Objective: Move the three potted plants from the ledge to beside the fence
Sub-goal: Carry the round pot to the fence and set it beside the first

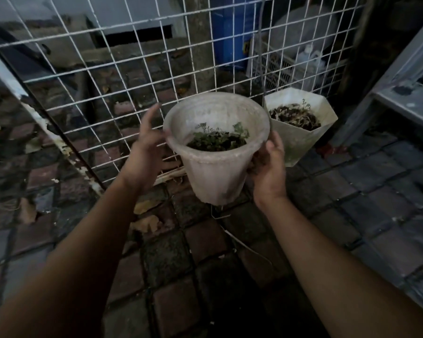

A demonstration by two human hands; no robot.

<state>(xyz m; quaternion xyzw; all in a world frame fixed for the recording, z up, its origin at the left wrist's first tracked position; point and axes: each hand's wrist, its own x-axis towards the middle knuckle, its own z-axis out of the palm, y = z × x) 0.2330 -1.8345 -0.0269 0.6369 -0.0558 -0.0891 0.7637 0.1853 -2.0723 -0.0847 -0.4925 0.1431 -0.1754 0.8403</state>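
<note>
Round white pot [217, 152] with small green plant, frame center, held above the brick floor [181, 264]. Right hand [269, 167] grip closed on its side; left hand [149, 145] grip wide, fingers spread by the rim. Angular white pot [303, 132] stands just right, against the wire fence [132, 69].
</note>
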